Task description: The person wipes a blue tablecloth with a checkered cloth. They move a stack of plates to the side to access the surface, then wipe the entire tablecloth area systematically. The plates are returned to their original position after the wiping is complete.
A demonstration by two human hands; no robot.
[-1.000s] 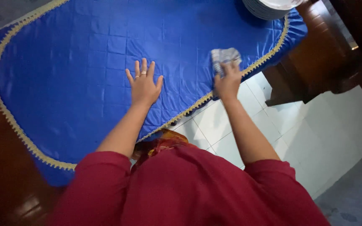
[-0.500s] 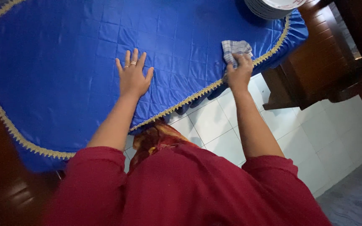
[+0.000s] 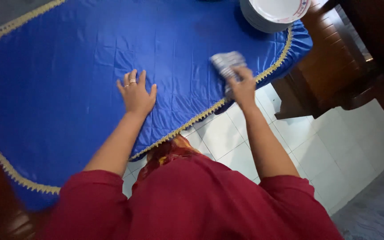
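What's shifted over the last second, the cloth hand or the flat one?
The right hand slid the checked cloth out toward the table's fringed edge, then back inward to about where it started; its fingers never let go. The left hand stayed pressed flat, fingers spread, on the blue tablecloth. The stack of plates sits at the far corner as before.

I had one view only, from the head camera. It looked steeply down from above my own chest and arms, facing forward over the blue table [image 3: 67, 66], at arm's reach. The frame ran from the plates [image 3: 272, 13] at the far edge to the floor tiles [image 3: 334, 146] on my right. No second view shared the scene.
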